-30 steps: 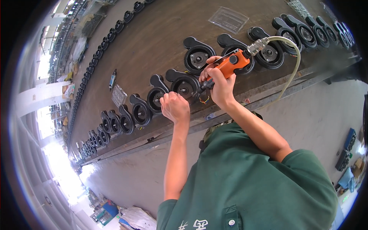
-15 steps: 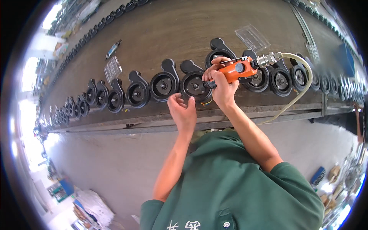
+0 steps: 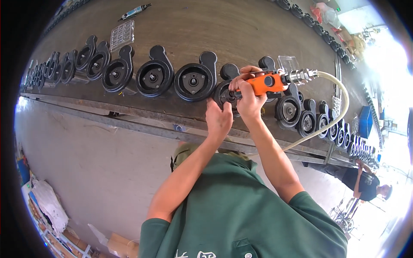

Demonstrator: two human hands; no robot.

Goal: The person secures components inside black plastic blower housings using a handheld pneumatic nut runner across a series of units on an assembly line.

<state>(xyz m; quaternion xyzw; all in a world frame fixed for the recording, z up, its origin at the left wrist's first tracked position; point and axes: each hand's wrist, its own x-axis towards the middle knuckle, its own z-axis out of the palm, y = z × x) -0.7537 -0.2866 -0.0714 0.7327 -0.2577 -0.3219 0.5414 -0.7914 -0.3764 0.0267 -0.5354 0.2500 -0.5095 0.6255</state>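
Observation:
My right hand (image 3: 251, 96) is wrapped round an orange air driver (image 3: 265, 84), held sideways above the row. Its dark nose points left into a black round housing (image 3: 221, 91) with a paddle-shaped arm. At that housing's near rim, my left hand (image 3: 219, 119) is closed, thumb beside the driver's nose and fingers against the edge. The nose's exact contact point is hidden by my hands. A metal coupling (image 3: 301, 76) joins the driver to a pale hose (image 3: 343, 99). Just left sits another black housing (image 3: 194, 81), its centre plate and shaft showing.
More black housings line the workbench (image 3: 185, 34) on both sides. A blue pen-shaped tool (image 3: 135, 12) and a clear plastic tray (image 3: 122, 35) lie farther back at left. A blue bin (image 3: 365, 121) stands at right. Another person (image 3: 365, 182) is at the far right.
The view has shifted and turned along the bench. My left hand, earlier apart with fingers spread near a housing, now meets the rim beside the driver's nose. The right hand keeps the driver.

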